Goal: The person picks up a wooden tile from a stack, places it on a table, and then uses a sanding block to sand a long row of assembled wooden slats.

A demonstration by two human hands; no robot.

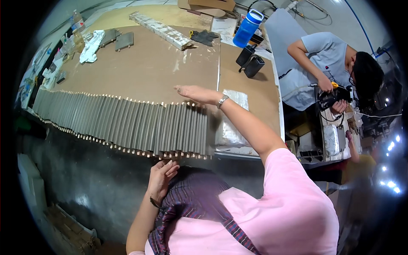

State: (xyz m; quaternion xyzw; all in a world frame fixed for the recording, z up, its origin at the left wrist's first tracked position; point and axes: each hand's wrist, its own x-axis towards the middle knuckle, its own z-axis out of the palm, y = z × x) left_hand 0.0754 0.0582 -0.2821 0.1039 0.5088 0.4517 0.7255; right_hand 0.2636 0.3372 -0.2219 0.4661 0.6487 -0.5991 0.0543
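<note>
Hands bracket flat grey metal plates [127, 123] on brown board [140, 68].

The setting is a workshop or small fabrication shop. A large brown board workbench [140, 72] carries a long row of grey metal plates [123, 123] set on edge side by side, with further plates [124, 41] and a bar of stacked pieces [161, 29] lying at its far end. At an adjacent bench, a co-worker [335, 63] operates a handheld power tool [333, 97] above a bare concrete floor [85, 178].
</note>
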